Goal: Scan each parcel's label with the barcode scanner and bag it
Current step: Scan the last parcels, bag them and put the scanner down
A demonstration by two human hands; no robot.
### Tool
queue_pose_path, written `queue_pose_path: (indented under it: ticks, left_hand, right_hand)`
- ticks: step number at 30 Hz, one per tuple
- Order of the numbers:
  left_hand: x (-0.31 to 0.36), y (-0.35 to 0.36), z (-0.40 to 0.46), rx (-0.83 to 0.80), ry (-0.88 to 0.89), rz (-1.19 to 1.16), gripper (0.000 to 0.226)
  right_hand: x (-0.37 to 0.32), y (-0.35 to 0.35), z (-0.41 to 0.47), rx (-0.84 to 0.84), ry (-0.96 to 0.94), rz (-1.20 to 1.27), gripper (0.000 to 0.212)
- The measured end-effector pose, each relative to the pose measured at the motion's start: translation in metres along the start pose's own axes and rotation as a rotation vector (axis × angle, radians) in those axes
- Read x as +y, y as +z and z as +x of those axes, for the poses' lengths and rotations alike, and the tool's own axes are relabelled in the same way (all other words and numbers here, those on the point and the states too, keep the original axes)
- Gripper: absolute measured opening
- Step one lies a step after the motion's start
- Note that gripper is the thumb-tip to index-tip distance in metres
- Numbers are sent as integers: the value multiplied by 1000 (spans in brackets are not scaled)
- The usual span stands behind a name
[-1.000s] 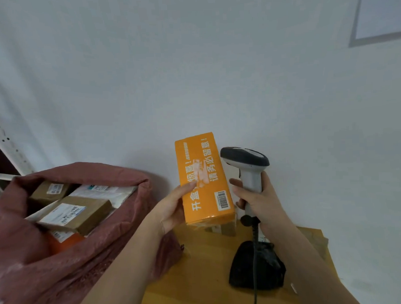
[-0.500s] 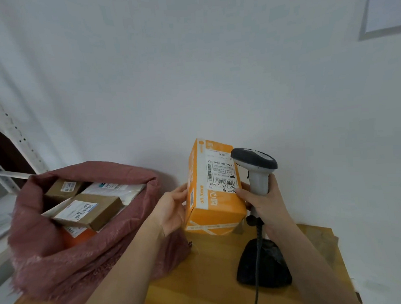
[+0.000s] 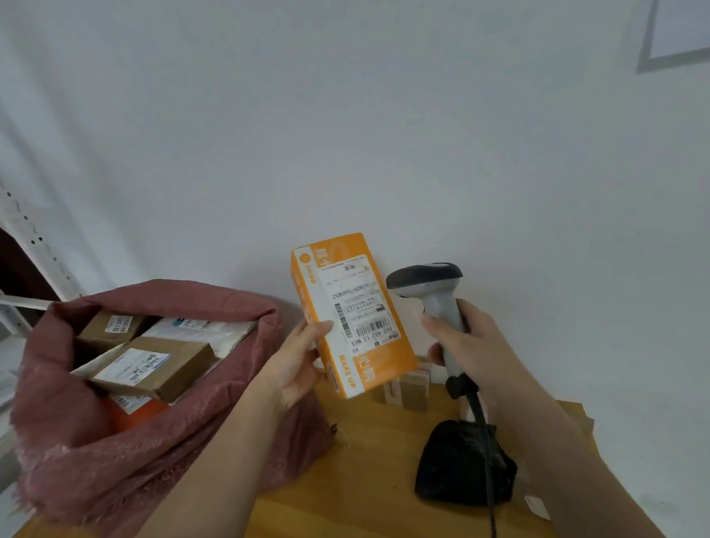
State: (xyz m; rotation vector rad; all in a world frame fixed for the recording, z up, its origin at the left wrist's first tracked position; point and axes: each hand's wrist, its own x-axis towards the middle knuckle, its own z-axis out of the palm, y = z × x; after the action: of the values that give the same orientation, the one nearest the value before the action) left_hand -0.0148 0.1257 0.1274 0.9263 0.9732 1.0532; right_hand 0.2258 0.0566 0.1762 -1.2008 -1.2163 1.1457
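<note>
Gripping orange parcel (image 3: 349, 313) upright, left hand (image 3: 298, 360); right hand (image 3: 468, 345) clasps scanner (image 3: 436, 293).

This looks like a small parcel-handling or stockroom corner. A wooden table (image 3: 355, 492) stands against a plain white wall (image 3: 379, 125), and on it a pink sack (image 3: 109, 462) holds labelled cardboard parcels (image 3: 154, 367) (each with a printed shipping label). A corded barcode scanner (image 3: 436, 297) and its black stand (image 3: 463, 463) are here, and slotted metal shelving (image 3: 14, 226) rises at the left edge.
</note>
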Motion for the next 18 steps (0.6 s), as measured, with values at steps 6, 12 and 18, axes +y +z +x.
queue_pose_path:
  ticks: [6,12,18]
  left_hand:
    - [18,-25,7,212,64,-140,52]
    - [29,-51,8,333,86,-99,48]
    - [31,-63,4,439,84,-57,57]
  right_hand:
    - [-36,-12,-19,-134,117,81,32]
    - [-65,-22,-36,-220,37,91,36]
    - [-85,-38,-51,-253,-36,25,45]
